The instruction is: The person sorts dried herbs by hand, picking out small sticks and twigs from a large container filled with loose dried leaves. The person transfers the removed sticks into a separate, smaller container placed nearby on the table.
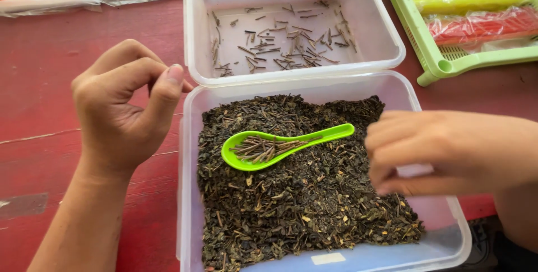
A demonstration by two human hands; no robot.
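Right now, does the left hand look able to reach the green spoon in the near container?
Probably yes. The left hand is raised just beside the near container, which is open on top. The green spoon lies on the dried leaves with nothing over it. The right hand is at the far side.

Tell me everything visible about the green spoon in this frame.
The green spoon is bright lime, glossy, plastic-looking and one piece: a rounded bowl at the left and a flat handle running up to the right. It lies on the dark dried leaves in the near clear container. Its bowl holds a small bundle of thin brown stems. Neither hand touches it; the right hand is just beyond the handle tip.
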